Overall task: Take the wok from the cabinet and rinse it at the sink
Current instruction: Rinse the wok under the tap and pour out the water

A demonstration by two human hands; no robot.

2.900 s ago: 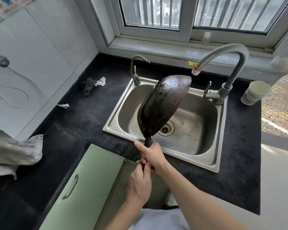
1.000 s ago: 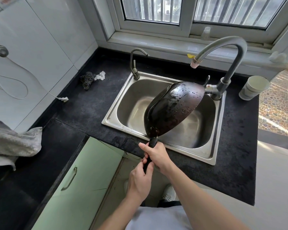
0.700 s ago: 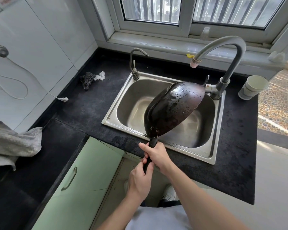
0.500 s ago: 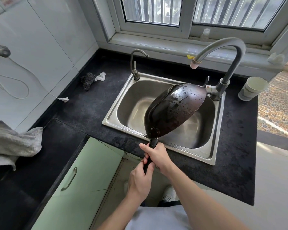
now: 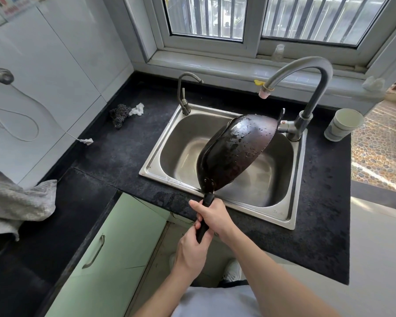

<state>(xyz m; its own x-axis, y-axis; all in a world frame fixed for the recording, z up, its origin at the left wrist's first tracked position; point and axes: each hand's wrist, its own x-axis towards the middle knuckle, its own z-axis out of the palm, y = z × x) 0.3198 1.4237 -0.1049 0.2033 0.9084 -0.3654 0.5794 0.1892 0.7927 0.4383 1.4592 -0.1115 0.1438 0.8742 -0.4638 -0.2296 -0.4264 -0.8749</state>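
A dark wet wok (image 5: 236,152) is tipped on its side above the steel sink (image 5: 160,156), its underside speckled with water drops and its far rim close to the tall tap (image 5: 316,88). Both hands hold its black handle over the counter's front edge. My right hand (image 5: 213,216) grips the handle near the wok. My left hand (image 5: 192,252) grips the handle's lower end. No water runs from the tap's spout. The inside of the wok faces away and is hidden.
A small second tap (image 5: 184,92) stands at the sink's back left corner. A scouring pad (image 5: 119,114) and a white scrap lie on the black counter (image 5: 114,156). Stacked cups (image 5: 343,124) stand at the right. A grey cloth (image 5: 16,202) hangs left. A green cabinet door (image 5: 114,252) is below.
The wok has swung right and turned, from under the spout's left towards the tall tap's base. Both hands have kept their grip on the handle.
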